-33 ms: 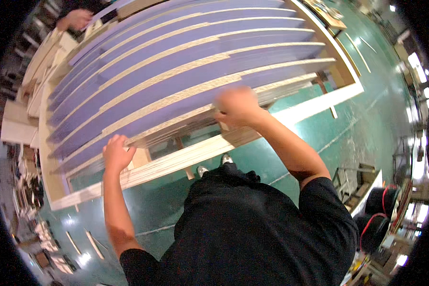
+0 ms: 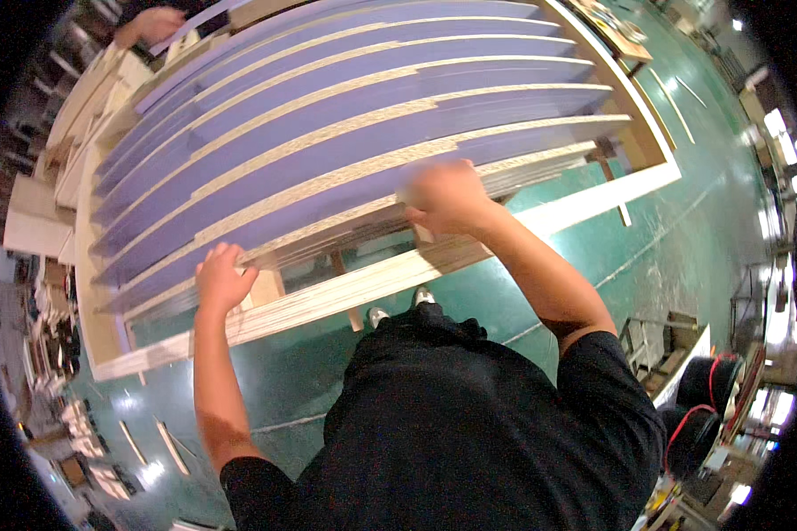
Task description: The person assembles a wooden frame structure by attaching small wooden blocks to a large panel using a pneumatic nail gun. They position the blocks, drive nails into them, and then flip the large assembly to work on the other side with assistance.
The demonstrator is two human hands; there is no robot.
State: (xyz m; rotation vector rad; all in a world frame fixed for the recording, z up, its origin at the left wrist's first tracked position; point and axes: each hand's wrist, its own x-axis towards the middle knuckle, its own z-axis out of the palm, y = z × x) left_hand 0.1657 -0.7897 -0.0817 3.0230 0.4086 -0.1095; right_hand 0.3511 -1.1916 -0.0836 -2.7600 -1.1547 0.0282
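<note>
A wooden frame [image 2: 584, 202] stands before me with several purple-faced panels [image 2: 314, 150] on edge inside it, their pale top edges in slanting rows. My left hand [image 2: 225, 276] is at the left end of the nearest wood panel [image 2: 341, 221], its fingers bent over the end. Farther right, my right hand [image 2: 449, 196] closes over the same panel's upper edge, its knuckles up and its fingertips smeared by motion. Below that hand, a short wood block [image 2: 423, 234] shows beside the front rail. The panel's lower part is blurred.
Another person's hand [image 2: 158, 25] is at the far left, beside stacked boards [image 2: 44, 217]. Green floor [image 2: 305, 385] lies under the frame, with loose wood strips [image 2: 173, 449] on it. At the right stand a crate [image 2: 669, 350] and black rolls with red bands [image 2: 710, 380].
The whole view has shifted slightly, so the frame sits a little farther right and, at its left end, higher. Both hands keep their places on the nearest panel.
</note>
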